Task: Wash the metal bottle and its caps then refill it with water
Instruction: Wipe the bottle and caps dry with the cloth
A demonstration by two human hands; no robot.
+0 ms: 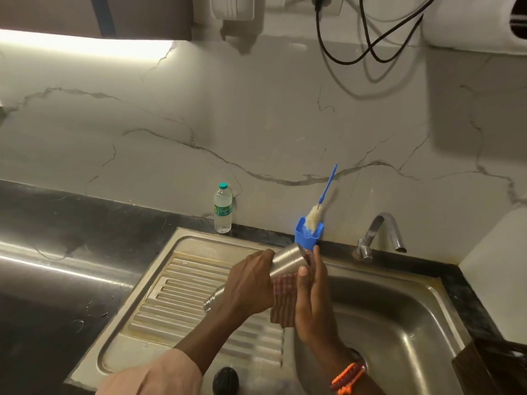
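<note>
Fingers [263,256] of the left hand [251,283] are curled round the middle of the metal bottle [288,259], so the bottle is gripped firmly by this hand. The bottle is held in the air, tilted, above the place where the ribbed draining board [182,297] meets the basin of the sink [399,323]. Its threaded neck [209,305] is pointed down toward the near left, and its base is raised toward the back edge of the sink.

A checked cloth [285,303] is pressed against the side of the bottle by the right hand [312,303]. The fingers of this hand are seen almost straight, with the thumb [302,276] laid on the bottle, and the cloth hangs down between the two hands. An orange band [346,379] is worn on the right wrist.

On the dark tabletop [57,252], at its back edge just behind the sink, a blue holder [306,236] is placed, and a bottle brush [313,216] with a blue handle is standing in it, leaned to the right. A small plastic water bottle [223,209] with a green cap is standing upright further left along the same back edge. A curved metal tap [382,233] is fixed at the back right corner of the sink. A dark round object [225,380] is seen at the near edge of the draining board; what it is cannot be told.
</note>
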